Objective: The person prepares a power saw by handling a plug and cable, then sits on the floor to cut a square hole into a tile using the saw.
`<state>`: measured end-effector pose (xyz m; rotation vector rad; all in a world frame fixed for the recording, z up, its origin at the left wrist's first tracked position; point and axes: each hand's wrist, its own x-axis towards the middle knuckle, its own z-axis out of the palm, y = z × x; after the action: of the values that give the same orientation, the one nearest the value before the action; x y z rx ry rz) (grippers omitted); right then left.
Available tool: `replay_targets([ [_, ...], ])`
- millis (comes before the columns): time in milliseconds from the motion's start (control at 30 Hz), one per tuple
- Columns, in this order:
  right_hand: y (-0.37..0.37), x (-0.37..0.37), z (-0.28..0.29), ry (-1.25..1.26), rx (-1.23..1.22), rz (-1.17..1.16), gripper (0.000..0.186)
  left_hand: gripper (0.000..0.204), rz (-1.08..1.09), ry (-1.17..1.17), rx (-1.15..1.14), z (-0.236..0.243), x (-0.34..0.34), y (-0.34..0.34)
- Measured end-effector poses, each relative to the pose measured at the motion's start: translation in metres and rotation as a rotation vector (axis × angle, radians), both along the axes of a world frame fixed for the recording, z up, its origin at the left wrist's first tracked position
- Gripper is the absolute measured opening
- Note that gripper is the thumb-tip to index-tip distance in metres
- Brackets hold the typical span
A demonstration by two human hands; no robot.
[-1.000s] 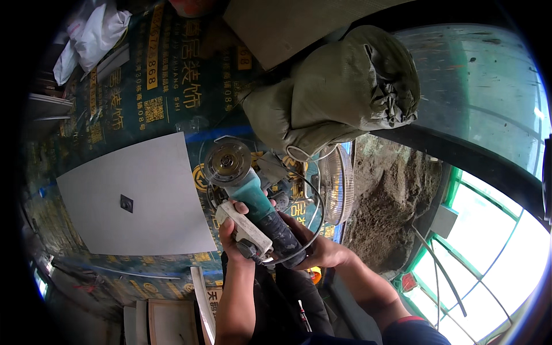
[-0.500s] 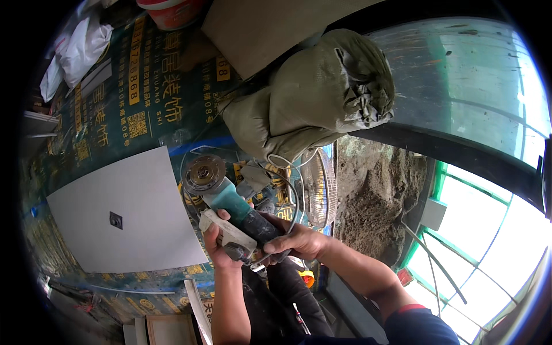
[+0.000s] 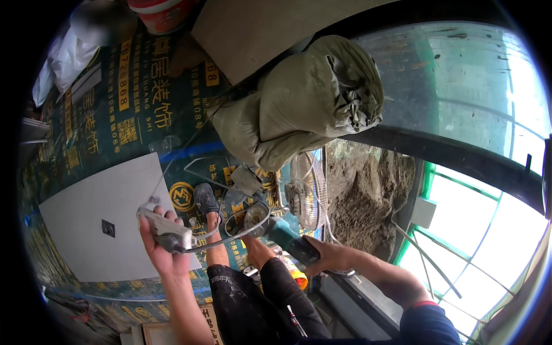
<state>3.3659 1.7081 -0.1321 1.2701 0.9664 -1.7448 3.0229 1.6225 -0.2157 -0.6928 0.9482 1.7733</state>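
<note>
My left hand (image 3: 167,261) is closed around a white power strip (image 3: 167,225) with a dark plug (image 3: 170,242) in its end, held over the edge of a large pale tile (image 3: 75,230). A grey cord (image 3: 230,244) loops from the plug towards the right. In my right hand (image 3: 330,256) is a teal and black angle grinder (image 3: 286,234), gripped by its black body. Its round disc head (image 3: 256,219) points left, above my feet. My right fingers are partly hidden behind the tool.
Tied olive sacks (image 3: 299,103) lean ahead, with a caged fan (image 3: 309,190) below them and a heap of sand (image 3: 368,195) to the right. A red bucket (image 3: 164,16) stands far off. Printed green sheeting (image 3: 144,121) covers the floor. A clog (image 3: 205,199) is on my left foot.
My hands have moved apart. The power strip has gone left, and the angle grinder has gone right and lower. The cord now stretches in a loop between them.
</note>
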Motion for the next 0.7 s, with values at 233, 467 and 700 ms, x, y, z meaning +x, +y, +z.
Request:
replay_targets([
  [233,0.021,0.027,0.048,-0.089,0.098,0.143,0.106,0.039,-0.097,0.046,0.241,-0.002,-0.019,0.010],
  [467,0.074,0.081,0.129,0.222,0.437,-0.578,0.100,0.033,-0.118,0.208,0.061,-0.012,-0.047,-0.033],
  [700,0.187,0.085,-0.011,0.355,0.692,-0.925,0.062,0.036,-0.134,0.169,0.103,-0.005,-0.048,-0.044],
])
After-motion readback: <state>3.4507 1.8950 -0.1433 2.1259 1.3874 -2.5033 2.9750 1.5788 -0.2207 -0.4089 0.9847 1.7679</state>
